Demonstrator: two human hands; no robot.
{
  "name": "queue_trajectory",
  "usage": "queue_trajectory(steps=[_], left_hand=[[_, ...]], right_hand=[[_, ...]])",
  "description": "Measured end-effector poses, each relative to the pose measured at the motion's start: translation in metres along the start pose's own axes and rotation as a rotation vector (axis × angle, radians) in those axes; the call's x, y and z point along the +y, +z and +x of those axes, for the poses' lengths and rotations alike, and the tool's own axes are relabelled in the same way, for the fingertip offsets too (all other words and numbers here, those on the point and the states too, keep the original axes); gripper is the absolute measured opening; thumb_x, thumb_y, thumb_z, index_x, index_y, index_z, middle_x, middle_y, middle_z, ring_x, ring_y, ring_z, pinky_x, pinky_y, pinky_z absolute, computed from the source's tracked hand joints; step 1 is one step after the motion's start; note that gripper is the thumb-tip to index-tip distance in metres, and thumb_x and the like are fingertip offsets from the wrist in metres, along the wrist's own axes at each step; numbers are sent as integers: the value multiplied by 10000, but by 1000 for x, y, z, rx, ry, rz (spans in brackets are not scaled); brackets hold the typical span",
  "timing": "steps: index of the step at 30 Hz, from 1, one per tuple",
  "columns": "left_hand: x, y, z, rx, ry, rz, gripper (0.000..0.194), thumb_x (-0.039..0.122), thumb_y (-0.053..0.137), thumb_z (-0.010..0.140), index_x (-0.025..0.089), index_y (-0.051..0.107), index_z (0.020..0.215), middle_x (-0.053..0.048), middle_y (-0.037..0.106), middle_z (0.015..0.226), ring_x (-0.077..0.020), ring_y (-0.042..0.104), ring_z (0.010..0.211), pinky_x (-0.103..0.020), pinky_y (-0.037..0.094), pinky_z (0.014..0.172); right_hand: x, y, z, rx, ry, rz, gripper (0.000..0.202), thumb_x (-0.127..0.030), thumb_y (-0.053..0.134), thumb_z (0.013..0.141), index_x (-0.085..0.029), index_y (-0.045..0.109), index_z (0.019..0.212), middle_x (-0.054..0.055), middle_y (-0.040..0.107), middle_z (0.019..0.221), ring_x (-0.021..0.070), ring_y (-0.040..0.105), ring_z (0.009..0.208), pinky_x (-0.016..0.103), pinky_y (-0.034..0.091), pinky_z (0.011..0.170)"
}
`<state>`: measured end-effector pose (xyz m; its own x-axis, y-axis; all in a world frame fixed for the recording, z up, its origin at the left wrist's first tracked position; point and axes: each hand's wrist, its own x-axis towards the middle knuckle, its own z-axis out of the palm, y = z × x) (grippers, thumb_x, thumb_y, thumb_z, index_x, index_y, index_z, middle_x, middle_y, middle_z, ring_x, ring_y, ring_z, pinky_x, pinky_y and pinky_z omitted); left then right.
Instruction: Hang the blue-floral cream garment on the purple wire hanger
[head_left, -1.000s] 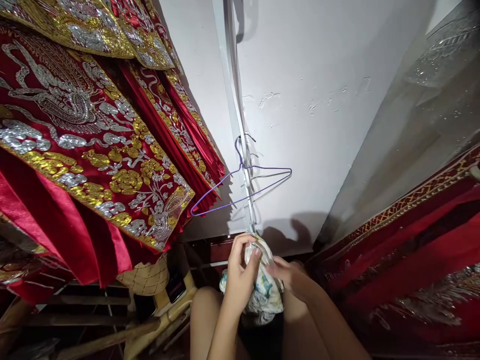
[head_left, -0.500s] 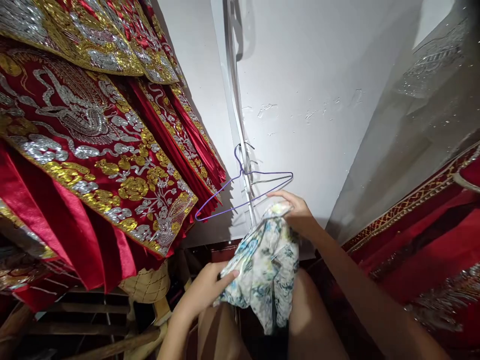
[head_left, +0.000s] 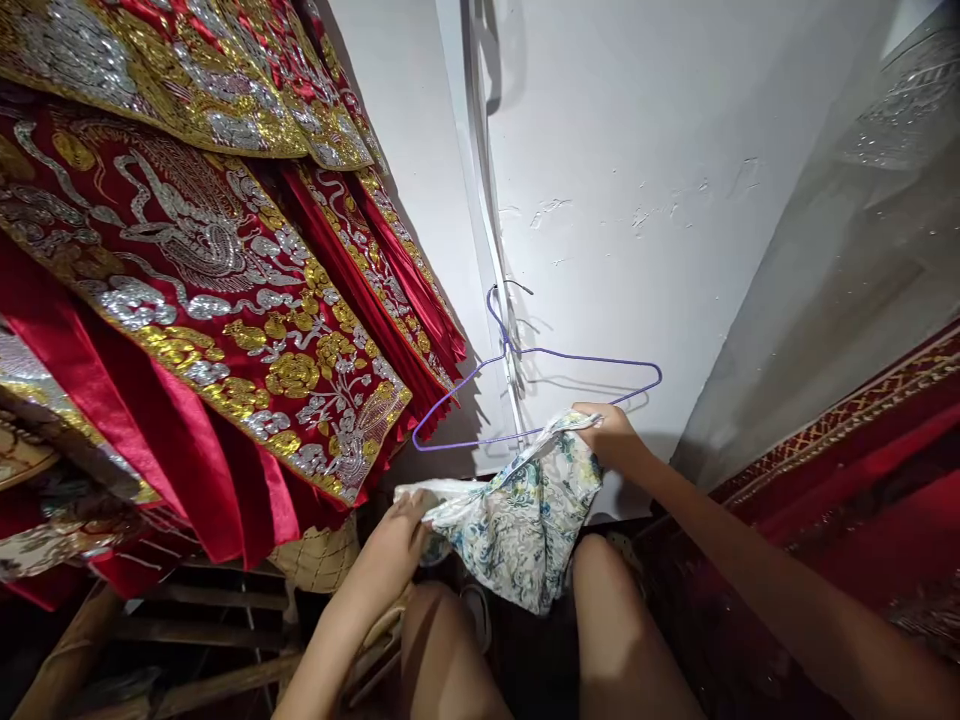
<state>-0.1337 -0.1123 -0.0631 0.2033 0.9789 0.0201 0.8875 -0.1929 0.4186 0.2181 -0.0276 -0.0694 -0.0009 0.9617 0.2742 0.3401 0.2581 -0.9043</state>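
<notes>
A white garment with a blue, green and yellow floral print is stretched between my two hands, its body hanging over my knees. My left hand grips the garment's left end, fingers closed on the white edge. At the upper right corner, my right hand pinches the cloth, just below the hanger's lower bar. The purple wire hanger hangs by its hook on a white strip against the wall, with part of its lower bar behind the garment.
Red costumes with gold and silver sequins hang at the left, near the hanger. Below them are a woven basket and a wooden frame. Red fabric with a beaded border is at the right.
My left hand has moved left and up, spreading the garment wider. My right hand has shifted slightly right and down. The hanger now appears turned, with its right end farther right.
</notes>
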Motion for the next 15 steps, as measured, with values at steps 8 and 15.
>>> queue_trajectory(steps=[8,15], left_hand=[[55,-34,40,484,184,-232,445,403,372,985,147,611,1261,-148,430,1584,-270,339,1508,-477,257,1241],[76,-49,75,561,259,-255,288,366,497,946,182,628,1125,-72,731,1045,-231,679,968,-345,514,898]], right_hand=[[-20,-21,-17,-11,-8,-5,247,-289,503,706,-240,304,567,-53,292,558,121,255,571,277,206,523],[-29,-8,-51,-76,-101,-21,312,-198,477,756,-234,625,1028,-56,466,584,152,396,527,280,320,541]])
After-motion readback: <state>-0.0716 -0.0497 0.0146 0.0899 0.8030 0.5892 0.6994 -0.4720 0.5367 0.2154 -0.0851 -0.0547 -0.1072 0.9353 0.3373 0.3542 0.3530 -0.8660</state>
